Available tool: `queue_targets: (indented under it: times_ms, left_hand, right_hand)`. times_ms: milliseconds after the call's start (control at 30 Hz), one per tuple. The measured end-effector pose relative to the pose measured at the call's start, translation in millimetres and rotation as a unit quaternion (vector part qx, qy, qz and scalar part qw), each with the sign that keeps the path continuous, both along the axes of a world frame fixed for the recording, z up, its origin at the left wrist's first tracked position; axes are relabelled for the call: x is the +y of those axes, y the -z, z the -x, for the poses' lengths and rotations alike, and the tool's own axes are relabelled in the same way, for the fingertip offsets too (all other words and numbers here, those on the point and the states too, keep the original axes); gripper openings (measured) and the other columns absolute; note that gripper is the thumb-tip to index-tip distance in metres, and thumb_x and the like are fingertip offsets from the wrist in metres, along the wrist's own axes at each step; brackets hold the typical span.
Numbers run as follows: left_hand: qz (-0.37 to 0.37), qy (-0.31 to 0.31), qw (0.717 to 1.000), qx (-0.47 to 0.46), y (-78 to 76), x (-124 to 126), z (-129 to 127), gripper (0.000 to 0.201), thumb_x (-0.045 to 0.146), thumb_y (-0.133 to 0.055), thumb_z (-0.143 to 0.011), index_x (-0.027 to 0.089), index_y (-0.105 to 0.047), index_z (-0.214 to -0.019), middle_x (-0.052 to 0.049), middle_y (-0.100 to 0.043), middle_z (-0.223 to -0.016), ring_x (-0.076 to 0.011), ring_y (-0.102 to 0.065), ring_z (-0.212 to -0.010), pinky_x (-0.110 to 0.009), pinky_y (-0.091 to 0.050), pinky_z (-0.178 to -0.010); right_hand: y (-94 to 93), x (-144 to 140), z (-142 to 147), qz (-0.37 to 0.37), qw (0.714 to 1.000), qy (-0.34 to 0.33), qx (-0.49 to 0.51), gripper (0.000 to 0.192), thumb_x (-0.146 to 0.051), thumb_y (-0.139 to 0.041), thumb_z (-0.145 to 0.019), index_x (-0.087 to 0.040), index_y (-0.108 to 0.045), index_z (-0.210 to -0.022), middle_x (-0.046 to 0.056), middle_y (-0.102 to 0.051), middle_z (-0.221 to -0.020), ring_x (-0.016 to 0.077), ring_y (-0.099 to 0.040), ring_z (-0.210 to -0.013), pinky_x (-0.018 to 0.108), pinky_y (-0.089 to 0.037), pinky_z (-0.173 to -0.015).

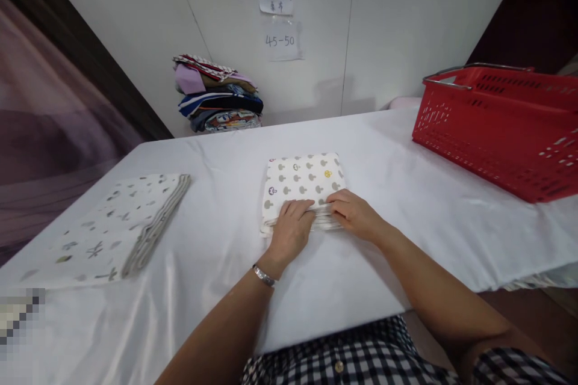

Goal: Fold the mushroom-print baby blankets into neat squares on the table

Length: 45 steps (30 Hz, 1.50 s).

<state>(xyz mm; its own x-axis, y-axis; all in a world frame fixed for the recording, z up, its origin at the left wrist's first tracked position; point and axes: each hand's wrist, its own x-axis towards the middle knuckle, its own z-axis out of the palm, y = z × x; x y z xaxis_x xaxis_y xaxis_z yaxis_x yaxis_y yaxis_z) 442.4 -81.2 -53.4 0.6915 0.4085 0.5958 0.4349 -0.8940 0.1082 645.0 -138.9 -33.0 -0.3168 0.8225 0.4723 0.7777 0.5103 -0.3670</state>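
Note:
A white cloth printed with small grey mushroom-like shapes and a yellow one lies folded into a thick, near-square bundle on the white-covered table. At its near edge, where several layers show, my left hand has its fingers bent over the fold. My right hand pinches the same edge near the right corner, thumb and fingers close together. The undersides of both hands' grips are partly hidden. Around my left wrist is a silver bracelet.
Another folded white cloth with grey-green leaf prints lies on the table's left. A red plastic basket with a metal handle stands at the right. Beyond the far edge rises a stack of folded fabrics. Paper signs hang on the wall.

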Motion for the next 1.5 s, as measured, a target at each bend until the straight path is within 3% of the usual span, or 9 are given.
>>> queue_targets:
  times_ms: [133, 333, 533, 667, 800, 1000, 1133, 1300, 1500]
  left_hand:
    - [-0.009, -0.016, 1.0, -0.023, -0.3, -1.1, -0.9, 0.016, 0.011, -0.048, -0.087, 0.019, -0.062, -0.086, -0.007, -0.06, -0.116, -0.0217, -0.052, -0.104, -0.042, -0.04, -0.092]
    - [-0.032, -0.011, 0.999, -0.006, 0.7, -0.8, -2.9, 0.017, 0.01, -0.048, -0.086, 0.019, -0.062, -0.083, -0.006, -0.063, -0.106, -0.0201, -0.052, -0.099, -0.04, -0.04, -0.091]
    - [-0.027, -0.013, 1.0, -0.004, 0.9, 0.4, -2.5, 0.018, 0.008, -0.045, -0.087, 0.018, -0.061, -0.083, -0.007, -0.061, -0.111, -0.0201, -0.052, -0.101, -0.04, -0.04, -0.093]
    - [-0.021, -0.018, 1.0, 0.001, 2.7, 0.7, -3.3, 0.017, 0.009, -0.046, -0.087, 0.018, -0.061, -0.084, -0.007, -0.061, -0.114, -0.0206, -0.052, -0.103, -0.042, -0.039, -0.096]
    - [-0.029, -0.022, 0.999, 0.018, 3.2, 0.0, -8.0, 0.017, 0.012, -0.048, -0.087, 0.019, -0.062, -0.094, -0.006, -0.06, -0.117, -0.0207, -0.052, -0.106, -0.043, -0.037, -0.099]
    - [-0.061, -0.025, 0.996, 0.059, 2.9, -2.5, -25.6, 0.018, 0.012, -0.047, -0.088, 0.019, -0.063, -0.091, -0.005, -0.059, -0.121, -0.02, -0.051, -0.109, -0.043, -0.034, -0.103]
    - [-0.081, -0.016, 0.995, 0.062, 5.0, -4.1, -44.0, 0.016, 0.014, -0.048, -0.088, 0.018, -0.062, -0.084, -0.005, -0.058, -0.123, -0.0203, -0.05, -0.112, -0.044, -0.034, -0.103]
    - [-0.084, -0.012, 0.996, 0.039, 3.9, -7.0, -61.4, 0.017, 0.016, -0.049, -0.088, 0.018, -0.062, -0.078, -0.004, -0.06, -0.119, -0.0203, -0.052, -0.11, -0.043, -0.036, -0.1]
    - [-0.06, 0.022, 0.998, 0.002, -0.3, -13.5, -52.3, 0.019, 0.013, -0.047, -0.088, 0.02, -0.063, -0.08, -0.004, -0.061, -0.117, -0.0188, -0.05, -0.113, -0.041, -0.035, -0.101]
  right_hand:
    - [-1.6, 0.3, 1.6, -0.038, 0.999, 0.013, 0.007, 0.021, -0.011, -0.045, -0.087, -0.019, -0.056, -0.071, 0.008, -0.059, -0.111, 0.0219, -0.05, -0.101, 0.04, -0.045, -0.083]
    - [3.2, 1.2, 0.8, 0.057, 0.995, -0.016, 0.082, 0.014, -0.01, -0.051, -0.08, -0.02, -0.06, -0.077, 0.003, -0.062, -0.093, 0.0162, -0.055, -0.083, 0.032, -0.045, -0.074]
    - [5.5, 2.0, -4.2, 0.155, 0.947, 0.031, 0.28, 0.019, -0.02, -0.051, -0.082, -0.022, -0.062, -0.097, 0.001, -0.064, -0.089, 0.0129, -0.055, -0.072, 0.026, -0.043, -0.064]
    - [3.8, 5.2, -10.7, 0.16, 0.92, 0.071, 0.35, 0.02, -0.03, -0.051, -0.084, -0.02, -0.066, -0.095, 0.003, -0.067, -0.09, 0.0126, -0.055, -0.07, 0.026, -0.042, -0.062]
    - [7.6, 11.4, -18.1, 0.124, 0.917, 0.134, 0.354, 0.02, -0.031, -0.053, -0.082, -0.02, -0.067, -0.09, 0.002, -0.067, -0.086, 0.0124, -0.054, -0.067, 0.025, -0.04, -0.057]
    - [23.5, 22.9, -23.8, 0.019, 0.941, 0.174, 0.288, 0.019, -0.027, -0.051, -0.08, -0.021, -0.066, -0.09, 0.004, -0.062, -0.096, 0.0158, -0.056, -0.083, 0.026, -0.043, -0.063]
    - [34.7, 28.5, -24.1, 0.036, 0.934, 0.203, 0.291, 0.023, -0.031, -0.051, -0.08, -0.021, -0.064, -0.096, 0.005, -0.06, -0.098, 0.0169, -0.056, -0.083, 0.028, -0.046, -0.063]
    - [41.6, 33.0, -23.2, 0.039, 0.919, 0.238, 0.311, 0.027, -0.035, -0.054, -0.076, -0.021, -0.063, -0.097, 0.006, -0.059, -0.104, 0.0177, -0.056, -0.085, 0.034, -0.048, -0.078]
    - [48.2, 36.2, -25.2, 0.121, 0.88, 0.251, 0.384, 0.037, -0.036, -0.057, -0.072, -0.021, -0.062, -0.106, 0.004, -0.06, -0.103, 0.0165, -0.056, -0.082, 0.031, -0.049, -0.075]
